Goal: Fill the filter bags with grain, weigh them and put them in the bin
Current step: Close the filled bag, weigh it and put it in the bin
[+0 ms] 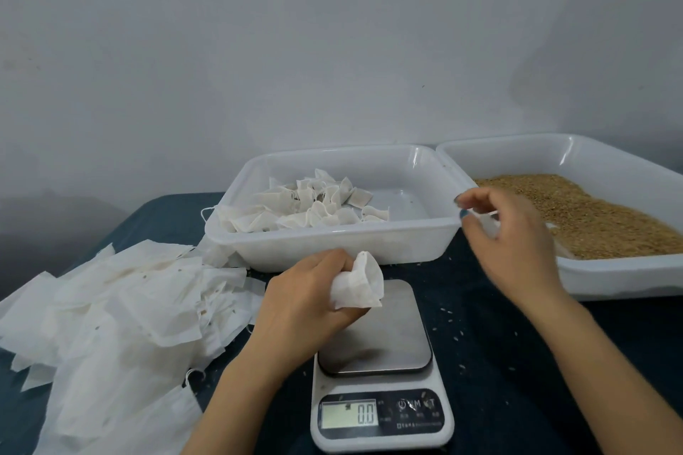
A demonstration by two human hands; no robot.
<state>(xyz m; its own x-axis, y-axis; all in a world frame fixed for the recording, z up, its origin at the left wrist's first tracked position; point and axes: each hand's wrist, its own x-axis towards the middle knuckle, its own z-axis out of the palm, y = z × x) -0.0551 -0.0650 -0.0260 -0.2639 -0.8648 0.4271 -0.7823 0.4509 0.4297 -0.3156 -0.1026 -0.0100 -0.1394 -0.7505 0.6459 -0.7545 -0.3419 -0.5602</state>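
Note:
My left hand (303, 303) grips a white filter bag (358, 284) just above the steel plate of the kitchen scale (384, 414), whose display reads 0.0. The bag's mouth points up and right. My right hand (513, 233) hovers, blurred, over the left edge of the grain tray (628, 277), fingers curled; a pale shape shows under the palm, and I cannot tell whether the hand holds it. Brown grain (591, 210) covers the tray's floor. The white bin (332, 236) behind the scale holds several filled bags (314, 207) in its left half.
A loose heap of empty filter bags (122, 307) lies on the dark blue tablecloth (499, 362) at the left. Stray grains dot the cloth around the scale. A plain grey wall stands close behind the bin and tray.

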